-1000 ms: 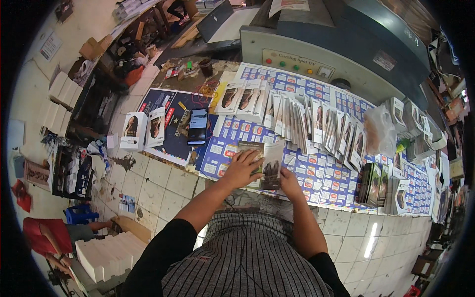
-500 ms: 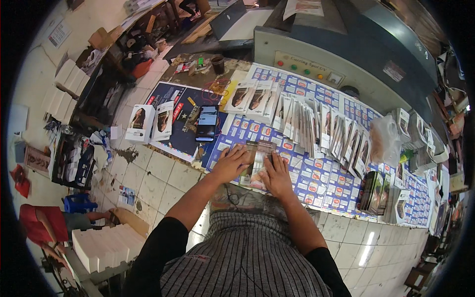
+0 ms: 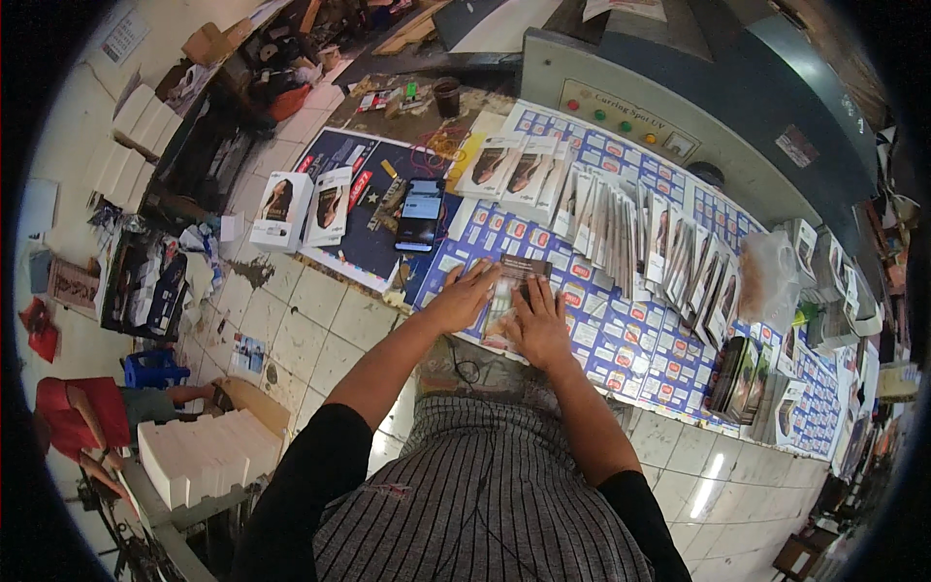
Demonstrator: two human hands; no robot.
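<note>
A brown and pale printed card or flat folded carton (image 3: 525, 265) lies on the table near its front edge, between my two hands. My left hand (image 3: 464, 297) rests on its left edge, fingers stretched and slanting toward the far right. Flat over its right side lies my right hand (image 3: 540, 325), with the fingers pointing away from me. Both hands press down without gripping, and they cover much of the card. Just beyond them, a long row of overlapping white printed cartons (image 3: 606, 228) runs to the right.
White cartons in a stack (image 3: 529, 175) stand at the far side. A phone (image 3: 420, 215) lies at left, beside two white boxes (image 3: 281, 211). To the right are a plastic bag (image 3: 769, 276) and dark printed cartons (image 3: 737, 378). A person in red (image 3: 82, 412) is at lower left.
The card looked wider, with two panels showing; now a narrower single panel shows. My hands stay flat on it, the left slightly shifted. The whole view has moved a little.
</note>
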